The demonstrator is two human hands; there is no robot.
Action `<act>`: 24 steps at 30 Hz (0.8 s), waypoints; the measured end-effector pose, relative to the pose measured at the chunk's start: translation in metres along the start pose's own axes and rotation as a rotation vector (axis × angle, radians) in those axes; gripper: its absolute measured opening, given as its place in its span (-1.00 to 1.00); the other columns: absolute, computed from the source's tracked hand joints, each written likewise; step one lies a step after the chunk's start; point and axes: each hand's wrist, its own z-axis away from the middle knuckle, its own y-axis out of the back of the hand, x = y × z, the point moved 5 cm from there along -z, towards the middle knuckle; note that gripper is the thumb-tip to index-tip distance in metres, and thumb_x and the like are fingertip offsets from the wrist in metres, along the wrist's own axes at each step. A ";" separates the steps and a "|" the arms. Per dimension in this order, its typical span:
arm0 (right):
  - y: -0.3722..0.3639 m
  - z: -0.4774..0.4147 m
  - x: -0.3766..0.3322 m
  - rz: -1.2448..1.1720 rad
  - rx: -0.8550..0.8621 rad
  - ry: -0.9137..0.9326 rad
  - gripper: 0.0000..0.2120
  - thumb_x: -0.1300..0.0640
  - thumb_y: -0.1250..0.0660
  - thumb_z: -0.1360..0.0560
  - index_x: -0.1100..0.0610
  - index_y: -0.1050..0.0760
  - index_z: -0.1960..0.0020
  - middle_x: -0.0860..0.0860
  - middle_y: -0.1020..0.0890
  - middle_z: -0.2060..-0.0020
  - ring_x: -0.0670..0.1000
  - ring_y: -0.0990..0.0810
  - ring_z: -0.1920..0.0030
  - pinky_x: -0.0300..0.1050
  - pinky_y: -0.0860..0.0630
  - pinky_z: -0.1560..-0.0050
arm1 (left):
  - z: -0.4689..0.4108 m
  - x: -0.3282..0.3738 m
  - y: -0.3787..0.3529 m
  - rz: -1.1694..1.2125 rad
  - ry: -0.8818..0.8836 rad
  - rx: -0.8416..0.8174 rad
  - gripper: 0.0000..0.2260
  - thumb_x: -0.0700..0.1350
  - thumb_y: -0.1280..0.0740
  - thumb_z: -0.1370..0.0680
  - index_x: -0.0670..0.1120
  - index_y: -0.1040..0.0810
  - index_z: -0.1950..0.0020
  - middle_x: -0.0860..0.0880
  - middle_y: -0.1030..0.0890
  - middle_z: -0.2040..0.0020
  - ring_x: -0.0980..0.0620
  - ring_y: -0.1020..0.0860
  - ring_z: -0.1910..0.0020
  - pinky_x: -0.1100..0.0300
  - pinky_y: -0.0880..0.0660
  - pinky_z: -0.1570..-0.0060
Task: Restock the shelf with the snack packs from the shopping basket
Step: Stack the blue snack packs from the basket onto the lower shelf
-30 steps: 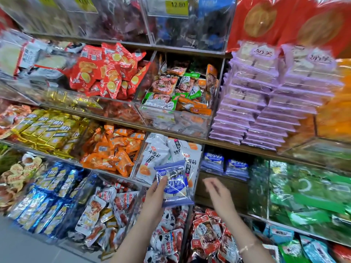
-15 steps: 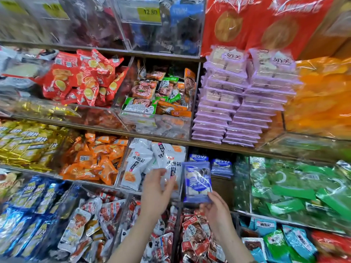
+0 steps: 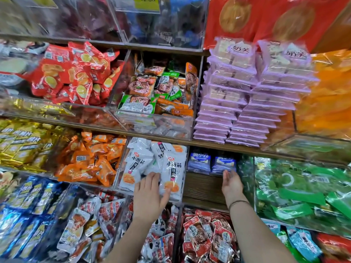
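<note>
A: What lies furthest left on the middle shelf?

B: Yellow packs (image 3: 19, 147), then orange packs (image 3: 89, 162) heaped just beside them.

A: And next to those?

B: White packs (image 3: 171, 164), standing upright in a clear bin.

A: Is the left hand there?

B: Yes. The left hand (image 3: 149, 196) is flat with its fingers spread, laid over the lower front of the white packs. It grips nothing. I cannot tell whether it touches the packs or the clear wall before them.

A: Where are the snack packs being stocked?

B: The blue packs (image 3: 199, 162) sit in two low stacks at the back of a wooden shelf (image 3: 203, 188), just right of the white ones.

A: The right hand?

B: The right hand (image 3: 230, 184) reaches in with its palm turned leftward and its fingers straight and together. Its fingertips (image 3: 226, 172) meet the lower edge of the right-hand blue stack. It holds nothing. A thin bracelet (image 3: 238, 203) circles the wrist.

A: Further right?

B: Green packs (image 3: 303, 190) behind a clear wall, with purple packs (image 3: 237, 103) stacked on the shelf above.
</note>
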 end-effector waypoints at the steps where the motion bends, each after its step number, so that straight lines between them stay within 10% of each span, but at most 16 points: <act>1: 0.001 0.000 0.000 0.109 -0.059 0.041 -0.69 0.21 -0.15 -0.61 0.36 -0.41 -0.28 0.22 -0.50 -0.27 0.12 -0.47 -0.29 -0.24 -0.39 -0.23 | 0.000 0.000 0.000 0.002 -0.002 0.002 -0.39 0.23 0.08 -0.60 -0.18 -0.57 -0.13 -0.12 -0.59 -0.08 -0.13 -0.57 0.00 0.05 -0.35 0.03; 6: 0.023 -0.005 0.005 0.367 -0.019 0.144 -0.72 0.34 -0.21 -0.56 0.29 -0.39 -0.27 0.20 -0.51 -0.21 0.10 -0.53 -0.19 -0.10 -0.45 -0.27 | -0.001 -0.001 -0.002 0.007 -0.007 0.011 -0.41 0.23 0.07 -0.60 -0.18 -0.55 -0.15 -0.12 -0.57 -0.09 -0.11 -0.53 -0.01 0.05 -0.38 0.05; 13: 0.001 -0.018 0.012 2.050 -0.372 0.499 -0.80 0.20 -0.18 -0.55 0.16 -0.57 -0.05 0.11 -0.63 -0.03 0.10 -0.58 -0.04 -0.18 -0.44 -0.02 | -0.002 -0.001 -0.003 0.039 -0.017 0.027 -0.43 0.21 0.05 -0.60 -0.19 -0.55 -0.14 -0.12 -0.57 -0.10 -0.06 -0.46 -0.05 0.08 -0.29 0.03; 24: -0.031 -0.029 0.004 2.160 -0.325 0.504 -0.72 0.17 -0.14 -0.57 0.17 -0.53 -0.19 0.15 -0.58 -0.14 0.14 -0.55 -0.13 -0.09 -0.49 -0.09 | -0.001 -0.001 -0.004 0.042 -0.007 0.003 -0.42 0.23 0.07 -0.59 -0.17 -0.52 -0.18 -0.09 -0.56 -0.12 -0.07 -0.48 -0.07 0.07 -0.33 -0.01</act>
